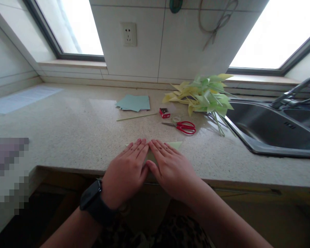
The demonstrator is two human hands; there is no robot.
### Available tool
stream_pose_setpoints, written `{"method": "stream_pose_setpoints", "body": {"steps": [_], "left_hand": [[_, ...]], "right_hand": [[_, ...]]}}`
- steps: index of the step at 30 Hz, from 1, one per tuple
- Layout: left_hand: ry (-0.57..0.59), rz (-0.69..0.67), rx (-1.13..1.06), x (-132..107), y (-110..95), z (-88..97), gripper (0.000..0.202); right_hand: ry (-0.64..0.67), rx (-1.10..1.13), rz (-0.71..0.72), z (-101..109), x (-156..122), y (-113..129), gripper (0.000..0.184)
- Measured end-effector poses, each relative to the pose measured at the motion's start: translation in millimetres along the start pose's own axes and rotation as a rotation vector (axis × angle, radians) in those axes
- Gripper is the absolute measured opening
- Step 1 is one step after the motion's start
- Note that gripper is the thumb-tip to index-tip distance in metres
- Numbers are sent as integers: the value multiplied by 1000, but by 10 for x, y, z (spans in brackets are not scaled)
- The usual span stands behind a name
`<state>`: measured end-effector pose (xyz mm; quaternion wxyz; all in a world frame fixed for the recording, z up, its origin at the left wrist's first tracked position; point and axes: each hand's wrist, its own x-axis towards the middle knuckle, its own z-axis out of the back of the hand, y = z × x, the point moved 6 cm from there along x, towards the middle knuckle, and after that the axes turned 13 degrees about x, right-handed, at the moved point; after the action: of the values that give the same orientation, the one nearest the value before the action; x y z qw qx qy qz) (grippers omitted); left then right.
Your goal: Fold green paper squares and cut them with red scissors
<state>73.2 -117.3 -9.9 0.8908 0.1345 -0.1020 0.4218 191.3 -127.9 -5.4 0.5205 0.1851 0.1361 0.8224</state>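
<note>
My left hand (126, 170) and my right hand (170, 165) lie flat, side by side, fingers stretched out, pressing on a pale green sheet of paper (175, 145) at the front edge of the counter (74, 131). Only a corner of the sheet shows past my right fingers; the rest is hidden under my hands. A black watch (93, 201) sits on my left wrist.
Red-handled scissors (182, 126), a small red box (164, 112), a thin stick (136, 117) and a stack of blue-green paper (134, 102) lie behind my hands. A pile of yellow and green paper pinwheels (204, 94) sits beside the steel sink (274, 131) at right.
</note>
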Motion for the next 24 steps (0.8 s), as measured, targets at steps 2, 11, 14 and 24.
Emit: {"method": "stream_pose_setpoints", "body": {"steps": [2,11,14,24], "left_hand": [[-2,10,8,-12,14,4,54],[1,92,82,-177,205,34,57],[2,110,122,-192,202,36,58],[19,208,184,-361,410,35,69]], "right_hand": [[3,-10,-9,31,-28,-49,63],[-26,-85,-87,215,-204,-365,59],[-44,-111,-118,278,-283,-514,57],[-113,-106,-134,319,-383,-652,56]]}}
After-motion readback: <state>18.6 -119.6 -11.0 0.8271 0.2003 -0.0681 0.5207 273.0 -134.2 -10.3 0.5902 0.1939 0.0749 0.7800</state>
